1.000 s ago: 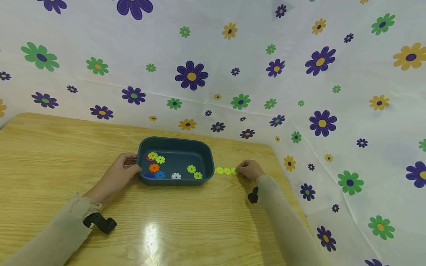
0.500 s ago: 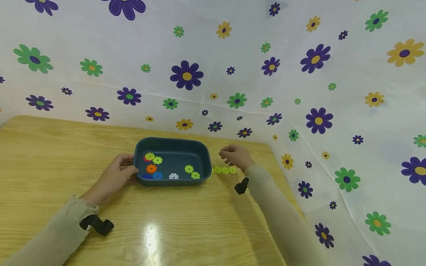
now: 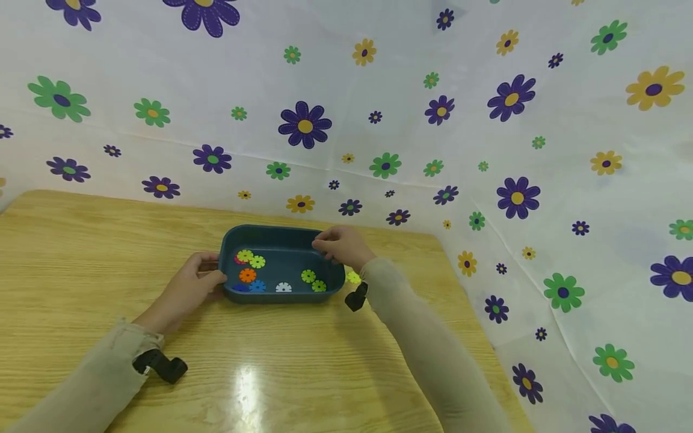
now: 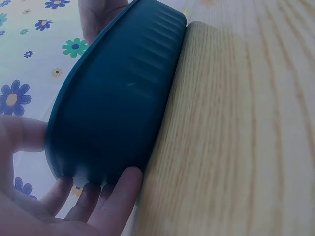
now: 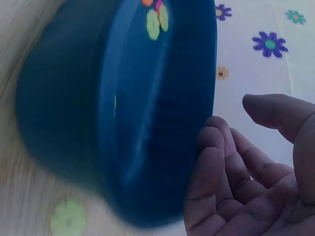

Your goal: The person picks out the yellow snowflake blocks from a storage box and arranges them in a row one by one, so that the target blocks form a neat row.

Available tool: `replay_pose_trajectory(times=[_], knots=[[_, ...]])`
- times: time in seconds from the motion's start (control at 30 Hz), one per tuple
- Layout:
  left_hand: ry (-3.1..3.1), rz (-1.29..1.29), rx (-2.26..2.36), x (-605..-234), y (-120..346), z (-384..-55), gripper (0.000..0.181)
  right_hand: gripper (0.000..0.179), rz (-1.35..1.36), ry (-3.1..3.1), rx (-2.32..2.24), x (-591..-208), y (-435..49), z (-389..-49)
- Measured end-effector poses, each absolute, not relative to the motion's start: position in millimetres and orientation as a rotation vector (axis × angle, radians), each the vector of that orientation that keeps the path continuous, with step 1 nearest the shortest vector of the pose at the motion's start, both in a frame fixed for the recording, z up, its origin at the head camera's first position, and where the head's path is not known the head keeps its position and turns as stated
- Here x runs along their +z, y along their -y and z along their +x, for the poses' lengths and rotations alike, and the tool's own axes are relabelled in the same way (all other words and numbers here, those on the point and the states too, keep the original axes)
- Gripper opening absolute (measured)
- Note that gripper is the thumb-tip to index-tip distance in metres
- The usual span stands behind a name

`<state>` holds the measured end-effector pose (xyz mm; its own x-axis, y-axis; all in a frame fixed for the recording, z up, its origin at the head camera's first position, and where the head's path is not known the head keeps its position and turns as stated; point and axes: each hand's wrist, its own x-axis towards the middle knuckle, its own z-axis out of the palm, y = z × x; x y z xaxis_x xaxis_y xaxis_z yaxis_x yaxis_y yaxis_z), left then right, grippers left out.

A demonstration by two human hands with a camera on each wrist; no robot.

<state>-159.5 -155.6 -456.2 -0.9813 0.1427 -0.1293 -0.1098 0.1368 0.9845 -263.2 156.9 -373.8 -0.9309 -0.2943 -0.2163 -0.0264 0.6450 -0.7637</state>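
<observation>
My left hand [image 3: 186, 288] holds the left end of a dark blue-green plastic basin [image 3: 281, 297]; in the left wrist view its fingers bend against the outer end wall. My right hand [image 3: 343, 245] is over the basin's right end, its thumb apart from loosely bent fingers and nothing between them. In the basin lie several notched plastic snowflake discs: an orange disc [image 3: 248, 275], a white disc [image 3: 284, 287], a light blue disc [image 3: 257, 286], and yellow-green discs [image 3: 308, 276]. Outside it, a yellow-green disc [image 3: 353, 277] shows beside the right sleeve, which hides the rest of its row.
The wooden table [image 3: 281, 361] extends in front of the basin and to its left. A white flower-print cloth [image 3: 249, 78] hangs behind the table and along its right side. Each wrist bears a black camera mount [image 3: 160, 364].
My right hand has left the row of yellow-green discs on the table and moved left to the basin's right end. My left hand stays at the basin's left end.
</observation>
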Motion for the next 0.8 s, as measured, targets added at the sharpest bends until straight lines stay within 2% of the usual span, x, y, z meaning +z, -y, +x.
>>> replay_pose_trajectory(times=[0.37,0.8], knots=[[-2.218,0.018,1.943,-455.7,154.9,-158.8,0.059,0.025,-0.271,-2.407,-1.191,-382.7,-111.1,-259.8],[-2.207,0.002,1.955,-453.8,155.1,-158.3,0.059,0.02,-0.257,-2.413,-1.089,-406.1,-79.5,-264.1]])
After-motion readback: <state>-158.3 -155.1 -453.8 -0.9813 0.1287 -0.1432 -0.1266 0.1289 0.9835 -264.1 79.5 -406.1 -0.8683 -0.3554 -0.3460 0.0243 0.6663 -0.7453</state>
